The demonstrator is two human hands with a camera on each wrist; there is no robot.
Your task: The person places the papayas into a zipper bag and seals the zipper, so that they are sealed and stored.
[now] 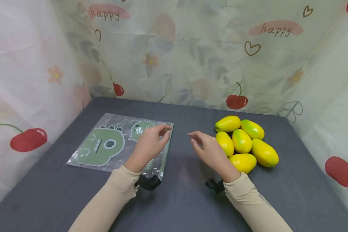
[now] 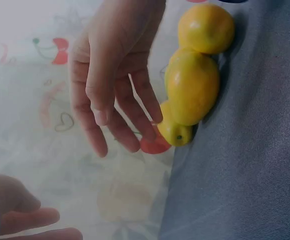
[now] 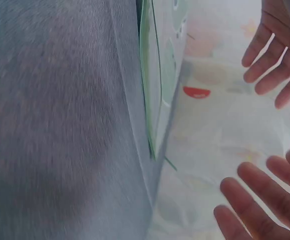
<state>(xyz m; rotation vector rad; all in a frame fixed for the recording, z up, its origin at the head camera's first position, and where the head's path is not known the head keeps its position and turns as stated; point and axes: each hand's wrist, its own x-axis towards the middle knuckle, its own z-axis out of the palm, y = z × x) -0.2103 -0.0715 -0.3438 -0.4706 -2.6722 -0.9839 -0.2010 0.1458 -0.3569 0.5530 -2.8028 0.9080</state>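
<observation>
Both hands are held up over the table, apart from each other and holding nothing. My left hand (image 1: 149, 146) hovers above the right part of a clear plastic zip bag (image 1: 102, 146) printed with a green cartoon monster, which lies flat. My right hand (image 1: 211, 154), fingers loosely bent, is just left of several yellow mangoes (image 1: 242, 141) with greenish patches, grouped on the table. In the left wrist view, the right hand (image 2: 115, 75) hangs with relaxed fingers beside the mangoes (image 2: 192, 87). The right wrist view shows the bag (image 3: 157, 85) edge-on and the left hand (image 3: 277, 55) with spread fingers.
A dark grey cloth covers the table (image 1: 185, 199). Behind it and at both sides hang pale curtains (image 1: 191, 64) printed with cherries, flowers and hearts. Each wrist carries a black camera, one on the left (image 1: 150, 182) and one on the right (image 1: 214, 186).
</observation>
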